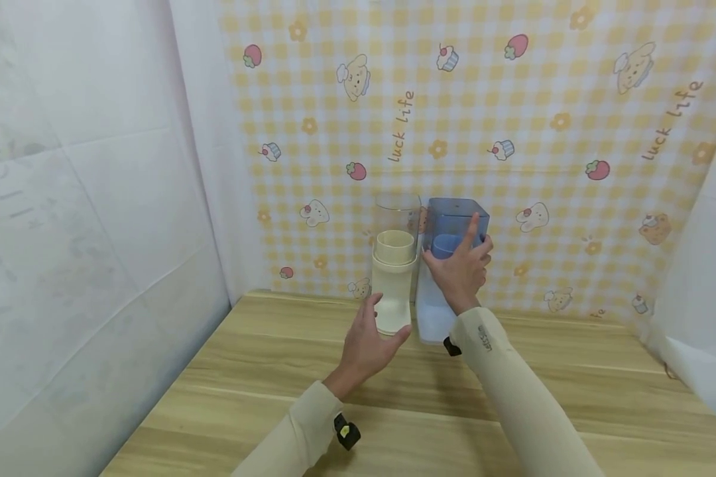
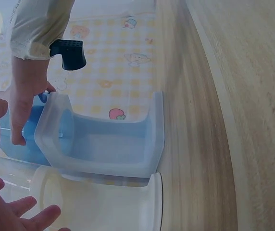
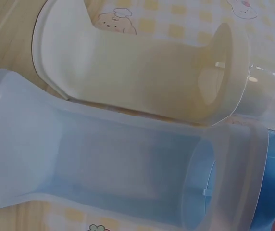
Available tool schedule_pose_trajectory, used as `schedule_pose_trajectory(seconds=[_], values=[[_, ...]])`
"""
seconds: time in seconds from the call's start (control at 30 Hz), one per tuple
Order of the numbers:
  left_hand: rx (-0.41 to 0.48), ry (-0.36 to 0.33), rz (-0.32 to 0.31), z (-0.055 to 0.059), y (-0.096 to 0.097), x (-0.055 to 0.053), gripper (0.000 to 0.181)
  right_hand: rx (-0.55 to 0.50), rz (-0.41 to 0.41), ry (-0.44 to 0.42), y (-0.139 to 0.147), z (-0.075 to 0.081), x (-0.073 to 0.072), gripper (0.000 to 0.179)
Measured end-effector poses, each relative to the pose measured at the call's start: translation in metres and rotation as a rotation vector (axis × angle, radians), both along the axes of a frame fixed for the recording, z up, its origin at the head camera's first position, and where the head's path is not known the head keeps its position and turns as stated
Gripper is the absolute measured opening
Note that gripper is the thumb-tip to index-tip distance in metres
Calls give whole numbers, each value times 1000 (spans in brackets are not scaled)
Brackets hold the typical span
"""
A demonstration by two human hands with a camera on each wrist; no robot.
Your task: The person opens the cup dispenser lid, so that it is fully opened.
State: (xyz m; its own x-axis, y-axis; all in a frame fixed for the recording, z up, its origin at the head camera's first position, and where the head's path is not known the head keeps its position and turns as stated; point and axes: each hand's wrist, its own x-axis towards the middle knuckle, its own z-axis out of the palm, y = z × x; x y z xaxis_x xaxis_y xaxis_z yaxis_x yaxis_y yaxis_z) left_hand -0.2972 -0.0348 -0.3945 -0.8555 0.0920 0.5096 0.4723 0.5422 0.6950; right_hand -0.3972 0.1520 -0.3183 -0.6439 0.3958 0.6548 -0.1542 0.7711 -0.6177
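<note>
Furthest left, over the pale wooden counter [image 1: 262,371], the person's left hand [image 1: 365,343] is spread wide, thumb and fingers apart around the foot of the cream dispenser [image 1: 392,291]. It grips nothing, and I can't tell whether a fingertip touches. To be of use as a guard, I'd say, it wants to hover low and loose there, so as not to nudge that stand.

The cream dispenser stands upright on the counter in front of the checked cloth [image 1: 316,152], its clear tank [image 1: 397,215] on top.

Just to its right is the blue dispenser [image 1: 432,324], upright too, its base apparently on the counter. The right hand [image 1: 461,270] grips its blue tank [image 1: 453,208], thumb on one side and fingers on the other. Smooth plastic may slip, so an even, gentle squeeze seems best, with any shift made level, or the two could knock.
</note>
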Motion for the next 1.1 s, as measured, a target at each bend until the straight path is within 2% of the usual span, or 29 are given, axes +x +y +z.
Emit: schedule_pose_trajectory(seconds=[0.27, 0.57, 0.83, 1.1], values=[[21, -55, -36, 0, 0, 5, 82, 47, 7, 28, 4, 0, 7, 121], [30, -41, -45, -2, 0, 7, 81, 59, 44, 22, 8, -1, 21, 121], [4, -39, -54, -1, 1, 6, 81, 87, 49, 68, 11, -2, 30, 121], [10, -59, -71, -2, 1, 7, 78, 95, 54, 38, 15, -3, 41, 121]])
